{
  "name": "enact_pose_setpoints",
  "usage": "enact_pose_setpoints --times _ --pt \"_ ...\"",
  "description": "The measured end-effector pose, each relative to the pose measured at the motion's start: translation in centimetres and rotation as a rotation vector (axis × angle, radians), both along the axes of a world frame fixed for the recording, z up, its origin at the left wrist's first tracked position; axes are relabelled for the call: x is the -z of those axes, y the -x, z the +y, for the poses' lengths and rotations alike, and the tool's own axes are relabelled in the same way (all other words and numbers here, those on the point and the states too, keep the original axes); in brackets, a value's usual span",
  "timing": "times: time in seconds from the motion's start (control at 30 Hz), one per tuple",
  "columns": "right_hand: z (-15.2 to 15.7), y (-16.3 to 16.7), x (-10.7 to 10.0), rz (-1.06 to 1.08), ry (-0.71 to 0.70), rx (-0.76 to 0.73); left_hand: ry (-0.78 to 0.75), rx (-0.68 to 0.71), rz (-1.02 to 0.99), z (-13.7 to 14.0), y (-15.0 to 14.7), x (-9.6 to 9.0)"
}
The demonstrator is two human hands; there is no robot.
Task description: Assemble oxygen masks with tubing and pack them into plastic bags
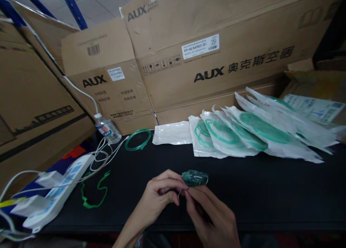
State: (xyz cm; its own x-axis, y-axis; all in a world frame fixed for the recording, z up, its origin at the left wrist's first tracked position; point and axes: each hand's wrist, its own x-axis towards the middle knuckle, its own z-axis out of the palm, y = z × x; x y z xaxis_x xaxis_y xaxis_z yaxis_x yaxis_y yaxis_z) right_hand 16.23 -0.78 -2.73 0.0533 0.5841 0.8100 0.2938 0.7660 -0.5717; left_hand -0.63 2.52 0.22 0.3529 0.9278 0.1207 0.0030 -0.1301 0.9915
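Observation:
A clear green oxygen mask (195,178) is at my fingertips, just above the front part of the black table (259,194). My left hand (163,192) is closed in a pinch at the mask's left end, and a thin whitish cord (178,194) shows below its fingertips. Fingertips of my right hand (212,212) meet the left ones and are closed at the mask's near side; exactly what they grip is partly hidden. Behind the hands lie a coil of green tubing (138,140) and a flat white packet (172,133).
White pouches (224,132) with green tubing lean in a row at the back right. On the left are a power strip (61,194), white cables (104,156), a green strap (94,204) and a plastic bottle (108,129). Large cardboard boxes (167,85) wall the back.

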Motion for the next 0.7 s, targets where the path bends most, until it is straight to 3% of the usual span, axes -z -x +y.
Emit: enact_pose_setpoints --times 0.37,0.7 --pt "-0.34 -0.47 -0.85 0.015 -0.011 -0.039 -0.007 0.010 -0.038 -0.22 -0.03 -0.07" --pt "-0.22 -0.47 -0.72 -0.063 -0.009 -0.012 -0.115 -0.055 0.025 -0.72 0.34 0.01"
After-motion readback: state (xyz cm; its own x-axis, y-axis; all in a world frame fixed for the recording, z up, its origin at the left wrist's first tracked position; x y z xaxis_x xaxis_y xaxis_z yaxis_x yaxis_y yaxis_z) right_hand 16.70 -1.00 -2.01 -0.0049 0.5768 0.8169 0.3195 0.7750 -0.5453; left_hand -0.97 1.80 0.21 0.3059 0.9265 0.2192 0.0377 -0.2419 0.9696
